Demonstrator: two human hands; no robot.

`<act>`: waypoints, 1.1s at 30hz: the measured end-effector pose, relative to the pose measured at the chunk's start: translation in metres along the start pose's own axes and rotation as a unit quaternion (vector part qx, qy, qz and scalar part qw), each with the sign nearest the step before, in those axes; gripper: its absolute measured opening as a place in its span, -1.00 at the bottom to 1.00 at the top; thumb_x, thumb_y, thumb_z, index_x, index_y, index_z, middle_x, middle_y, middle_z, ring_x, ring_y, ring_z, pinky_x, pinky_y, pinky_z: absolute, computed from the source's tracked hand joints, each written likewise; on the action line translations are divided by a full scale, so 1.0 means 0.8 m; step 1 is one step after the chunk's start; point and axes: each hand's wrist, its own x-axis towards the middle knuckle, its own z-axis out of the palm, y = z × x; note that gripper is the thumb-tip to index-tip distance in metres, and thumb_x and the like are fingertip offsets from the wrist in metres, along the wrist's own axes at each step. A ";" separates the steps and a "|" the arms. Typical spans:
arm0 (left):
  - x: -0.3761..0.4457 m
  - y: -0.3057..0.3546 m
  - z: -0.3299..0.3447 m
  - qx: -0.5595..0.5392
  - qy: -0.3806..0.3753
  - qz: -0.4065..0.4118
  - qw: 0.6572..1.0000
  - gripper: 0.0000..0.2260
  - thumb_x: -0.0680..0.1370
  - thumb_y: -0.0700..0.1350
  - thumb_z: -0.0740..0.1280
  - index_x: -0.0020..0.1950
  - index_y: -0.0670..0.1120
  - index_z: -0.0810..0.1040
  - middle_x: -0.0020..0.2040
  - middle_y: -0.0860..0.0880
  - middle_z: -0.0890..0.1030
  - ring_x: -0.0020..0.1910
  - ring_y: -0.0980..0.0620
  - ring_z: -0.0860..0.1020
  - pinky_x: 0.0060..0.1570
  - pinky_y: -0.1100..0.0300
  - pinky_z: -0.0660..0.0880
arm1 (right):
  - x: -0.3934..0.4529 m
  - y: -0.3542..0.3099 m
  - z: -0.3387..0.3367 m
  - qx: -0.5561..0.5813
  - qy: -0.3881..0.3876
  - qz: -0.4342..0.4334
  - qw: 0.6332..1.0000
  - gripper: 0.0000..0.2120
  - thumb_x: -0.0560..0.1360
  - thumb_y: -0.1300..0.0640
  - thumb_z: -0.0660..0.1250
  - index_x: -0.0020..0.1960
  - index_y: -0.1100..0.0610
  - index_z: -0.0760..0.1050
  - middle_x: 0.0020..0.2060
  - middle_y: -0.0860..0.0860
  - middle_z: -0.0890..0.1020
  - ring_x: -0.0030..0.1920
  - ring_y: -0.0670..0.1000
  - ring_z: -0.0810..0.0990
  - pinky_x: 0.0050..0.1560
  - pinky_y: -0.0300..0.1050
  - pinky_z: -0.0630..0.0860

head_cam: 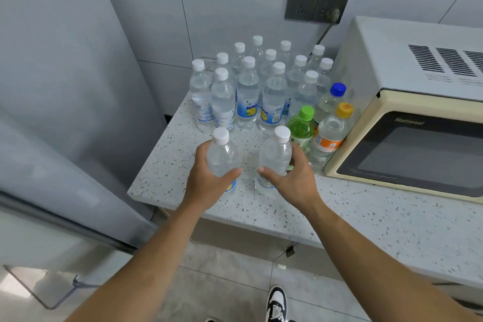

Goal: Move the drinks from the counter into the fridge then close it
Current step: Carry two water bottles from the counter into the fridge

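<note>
Head view: person stands at the counter (366,217), both arms reaching forward; one shoe (277,303) shows on the floor below.
Fridge door: open door shelf (52,287) at lower left, nearest the camera; grey fridge body (65,86) rises along the left edge, just beside the counter end.
Left hand (206,178): fingers and thumb curled round the left clear bottle (222,154), white cap, upright.
Right hand (295,178): wrapped round the right clear bottle (274,157), thumb across its front, upright.
Contact with counter: cannot tell whether either bottle base is touching the top or just lifted.
Middle row: green-capped bottle (302,125), orange-capped bottle (332,133) and blue-capped bottle (333,99) stand close against the microwave (405,138).
Far rows: cluster of white-capped water bottles (248,94) stands upright, reaching back to the wall.
Step in hand (judgement): picking up a pair; task is early, most drinks are on the counter.
Next move (judgement): carry both bottles left to the fridge, keeping them upright and clear of the neighbouring bottles.
</note>
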 end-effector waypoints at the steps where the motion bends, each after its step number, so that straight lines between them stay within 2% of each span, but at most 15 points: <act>1: 0.001 -0.008 0.001 -0.009 -0.007 -0.017 1.000 -0.33 0.27 0.15 0.56 0.26 0.29 0.27 0.12 0.26 0.50 0.12 0.12 0.53 0.00 0.16 0.50 | 0.000 0.005 0.003 0.014 -0.004 0.010 1.000 -0.23 0.25 -0.19 0.61 0.35 -0.12 0.35 0.14 -0.30 0.52 0.12 -0.24 0.51 0.05 -0.31 0.44; 3: 0.002 -0.022 0.003 -0.019 -0.026 -0.041 0.999 -0.33 0.22 0.19 0.56 0.21 0.31 0.29 0.09 0.26 0.52 0.08 0.18 0.55 -0.08 0.22 0.52 | 0.002 0.014 0.009 0.038 -0.010 0.029 0.999 -0.21 0.23 -0.15 0.63 0.35 -0.16 0.33 0.10 -0.37 0.50 0.11 -0.34 0.48 0.04 -0.30 0.46; 5: 0.002 -0.032 0.006 -0.027 -0.043 -0.051 0.997 -0.35 0.21 0.19 0.57 0.15 0.43 0.28 0.11 0.28 0.50 0.08 0.23 0.54 -0.12 0.30 0.50 | 0.003 0.019 0.015 0.054 -0.013 0.044 0.997 -0.19 0.21 -0.14 0.64 0.35 -0.17 0.32 0.10 -0.36 0.50 0.10 -0.37 0.47 -0.01 -0.36 0.44; 8: 0.004 -0.041 0.011 -0.037 -0.050 -0.059 0.996 -0.32 0.21 0.16 0.59 0.14 0.48 0.25 0.14 0.30 0.48 0.09 0.26 0.52 -0.13 0.37 0.47 | 0.006 0.022 0.022 0.061 -0.010 0.056 0.996 -0.21 0.20 -0.12 0.65 0.29 -0.22 0.29 0.08 -0.32 0.50 0.09 -0.26 0.50 -0.05 -0.36 0.43; 12: 0.004 -0.048 0.019 -0.052 -0.035 -0.068 0.996 -0.31 0.19 0.16 0.60 0.13 0.50 0.26 0.12 0.32 0.51 0.09 0.29 0.53 -0.11 0.38 0.47 | 0.007 0.030 0.031 0.083 -0.006 0.059 0.995 -0.22 0.21 -0.06 0.66 0.27 -0.19 0.28 0.08 -0.26 0.51 0.10 -0.17 0.51 0.04 -0.18 0.51; 14: 0.004 -0.049 0.021 -0.052 -0.028 -0.056 0.997 -0.30 0.20 0.17 0.60 0.15 0.51 0.27 0.10 0.38 0.50 0.08 0.36 0.51 -0.09 0.38 0.47 | 0.007 0.033 0.034 0.091 -0.005 0.058 0.994 -0.23 0.21 -0.03 0.67 0.26 -0.19 0.29 0.08 -0.24 0.52 0.11 -0.15 0.52 0.01 -0.22 0.48; 16: 0.005 -0.049 0.023 -0.050 -0.025 -0.045 0.997 -0.32 0.22 0.20 0.58 0.19 0.48 0.28 0.10 0.41 0.49 0.08 0.39 0.50 -0.08 0.37 0.46 | 0.009 0.035 0.035 0.093 -0.002 0.059 0.994 -0.26 0.22 -0.03 0.66 0.24 -0.20 0.29 0.08 -0.23 0.53 0.09 -0.16 0.53 -0.02 -0.24 0.46; 19: 0.005 -0.049 0.024 -0.059 -0.015 -0.053 0.997 -0.31 0.22 0.24 0.55 0.28 0.36 0.34 0.13 0.31 0.54 0.12 0.26 0.54 -0.06 0.33 0.47 | 0.011 0.036 0.037 0.092 -0.002 0.061 0.994 -0.30 0.26 -0.04 0.63 0.24 -0.21 0.30 0.08 -0.24 0.54 0.09 -0.17 0.53 -0.06 -0.28 0.45; 23: 0.004 -0.049 0.024 -0.071 -0.026 -0.066 0.995 -0.29 0.24 0.20 0.54 0.35 0.25 0.36 0.17 0.22 0.55 0.15 0.19 0.53 -0.02 0.29 0.47 | 0.011 0.035 0.035 0.084 -0.011 0.063 0.994 -0.31 0.29 -0.05 0.61 0.25 -0.23 0.26 0.07 -0.28 0.51 0.06 -0.24 0.51 -0.10 -0.34 0.41; 28: -0.015 -0.057 0.020 -0.089 -0.025 -0.079 0.993 -0.37 0.32 0.11 0.55 0.33 0.23 0.38 0.13 0.23 0.57 0.11 0.25 0.54 -0.04 0.31 0.45 | -0.011 0.034 0.034 0.070 -0.003 0.069 0.995 -0.29 0.31 -0.06 0.60 0.31 -0.19 0.26 0.09 -0.28 0.51 0.06 -0.20 0.51 -0.11 -0.37 0.40; 31: -0.034 -0.062 0.014 -0.104 -0.029 -0.084 0.991 -0.41 0.33 0.12 0.53 0.31 0.20 0.40 0.10 0.23 0.60 0.04 0.33 0.56 -0.06 0.36 0.45 | -0.036 0.034 0.031 0.057 -0.001 0.068 0.996 -0.30 0.33 -0.06 0.59 0.33 -0.13 0.28 0.12 -0.21 0.54 0.08 -0.15 0.54 -0.05 -0.29 0.44; 33: -0.048 -0.066 0.007 -0.121 -0.041 -0.082 0.988 -0.48 0.38 0.11 0.51 0.30 0.15 0.44 0.09 0.20 0.63 0.04 0.30 0.59 -0.09 0.43 0.49 | -0.056 0.033 0.028 0.054 0.003 0.068 0.996 -0.33 0.33 -0.05 0.59 0.32 -0.11 0.31 0.10 -0.19 0.56 0.08 -0.15 0.56 -0.04 -0.28 0.46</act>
